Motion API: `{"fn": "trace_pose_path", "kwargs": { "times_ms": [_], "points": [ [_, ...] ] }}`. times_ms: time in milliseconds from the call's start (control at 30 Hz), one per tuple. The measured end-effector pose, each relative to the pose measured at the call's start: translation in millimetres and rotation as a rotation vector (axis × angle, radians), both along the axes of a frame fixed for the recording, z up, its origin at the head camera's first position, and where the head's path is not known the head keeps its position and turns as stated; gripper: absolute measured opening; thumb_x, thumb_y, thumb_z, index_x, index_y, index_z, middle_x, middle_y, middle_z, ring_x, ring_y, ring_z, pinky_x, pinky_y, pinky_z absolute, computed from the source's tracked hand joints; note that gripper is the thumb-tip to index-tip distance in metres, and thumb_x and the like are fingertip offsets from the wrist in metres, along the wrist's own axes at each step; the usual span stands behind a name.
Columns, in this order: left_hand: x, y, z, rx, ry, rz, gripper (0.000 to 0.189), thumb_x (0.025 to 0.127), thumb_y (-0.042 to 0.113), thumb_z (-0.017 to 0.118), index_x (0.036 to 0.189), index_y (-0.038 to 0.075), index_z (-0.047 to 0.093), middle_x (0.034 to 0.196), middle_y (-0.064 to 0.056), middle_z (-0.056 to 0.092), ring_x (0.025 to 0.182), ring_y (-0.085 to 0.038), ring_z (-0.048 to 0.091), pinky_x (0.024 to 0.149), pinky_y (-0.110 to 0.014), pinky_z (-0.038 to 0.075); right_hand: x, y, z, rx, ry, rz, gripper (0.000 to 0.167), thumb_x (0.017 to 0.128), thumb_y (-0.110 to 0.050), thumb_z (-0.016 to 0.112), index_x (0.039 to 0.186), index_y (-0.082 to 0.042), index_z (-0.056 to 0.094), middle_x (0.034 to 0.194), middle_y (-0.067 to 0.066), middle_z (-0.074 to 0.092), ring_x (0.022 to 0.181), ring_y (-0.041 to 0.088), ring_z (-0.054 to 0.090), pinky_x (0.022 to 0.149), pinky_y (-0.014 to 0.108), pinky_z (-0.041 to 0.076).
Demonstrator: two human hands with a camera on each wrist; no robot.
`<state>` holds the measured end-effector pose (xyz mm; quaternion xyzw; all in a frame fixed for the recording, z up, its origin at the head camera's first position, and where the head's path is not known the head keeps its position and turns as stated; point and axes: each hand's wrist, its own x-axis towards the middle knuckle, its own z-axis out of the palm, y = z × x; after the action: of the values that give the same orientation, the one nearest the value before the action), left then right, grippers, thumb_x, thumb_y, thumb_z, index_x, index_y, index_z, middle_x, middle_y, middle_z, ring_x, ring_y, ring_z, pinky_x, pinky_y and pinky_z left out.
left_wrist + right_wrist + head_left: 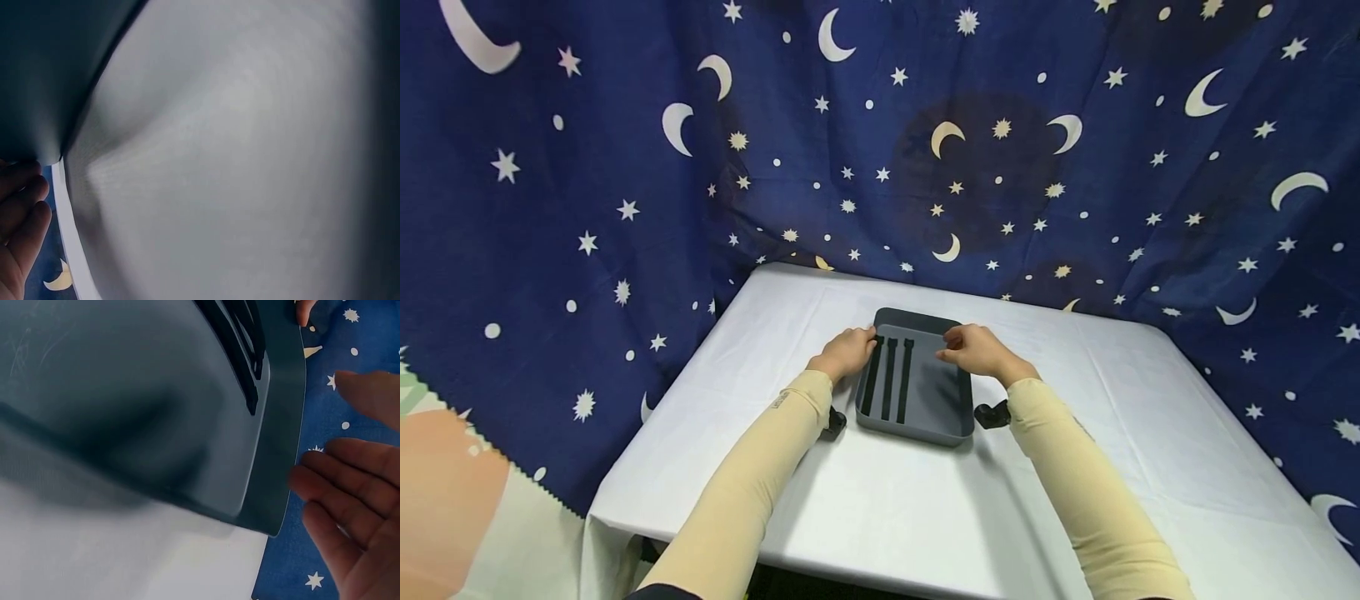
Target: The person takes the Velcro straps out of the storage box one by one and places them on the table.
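A shallow grey tray point(936, 383) sits on the white-covered table, its long sides running away from me. Three black straps point(889, 379) with wider heads, like hook-and-loop cable ties, lie side by side in its left half. My left hand point(846, 352) is at the tray's left wall near the far corner. In the left wrist view, its fingers point(28, 194) reach the wall from outside, and the thumb is hidden. My right hand point(981, 350) hovers over the right rim near the far corner, holding nothing. The right wrist view shows its fingers point(344, 487) extended and the thumb apart.
White cloth covers the table point(1075, 467), which extends well to the right of the tray. Behind it hangs a dark blue curtain point(865, 150) with moons and stars. Dark wrist devices point(992, 414) show beneath both forearms.
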<state>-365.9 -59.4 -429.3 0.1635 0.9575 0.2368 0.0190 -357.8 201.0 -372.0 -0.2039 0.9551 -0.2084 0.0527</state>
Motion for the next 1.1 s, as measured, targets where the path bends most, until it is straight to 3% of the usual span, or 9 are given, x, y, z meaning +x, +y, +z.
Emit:
{"fn": "trace_pose_path", "kwargs": {
  "times_ms": [167,1100],
  "points": [
    [1.2,-0.5,3.4,-0.005,-0.024,0.000,0.047,0.110,0.024,0.041,0.155,0.009,0.039,0.154,-0.012,0.047,0.140,-0.029,0.048,0.116,-0.044,0.042,1.0,-7.2,-0.2,-0.005,-0.024,0.007,0.050,0.096,-0.026,0.067,0.130,0.009,0.060,0.121,0.025,0.068,0.109,0.036,0.067,0.094,0.048,0.057],
    [2.7,0.5,3.9,0.000,-0.011,0.004,0.048,0.109,0.024,0.041,0.154,0.008,0.039,0.153,-0.013,0.048,0.138,-0.028,0.051,0.113,-0.043,0.045,-0.5,-33.5,-6.1,-0.032,-0.090,0.034,0.052,0.097,-0.030,0.066,0.131,0.009,0.060,0.126,0.024,0.067,0.113,0.035,0.067,0.096,0.047,0.056]
  ]
}}
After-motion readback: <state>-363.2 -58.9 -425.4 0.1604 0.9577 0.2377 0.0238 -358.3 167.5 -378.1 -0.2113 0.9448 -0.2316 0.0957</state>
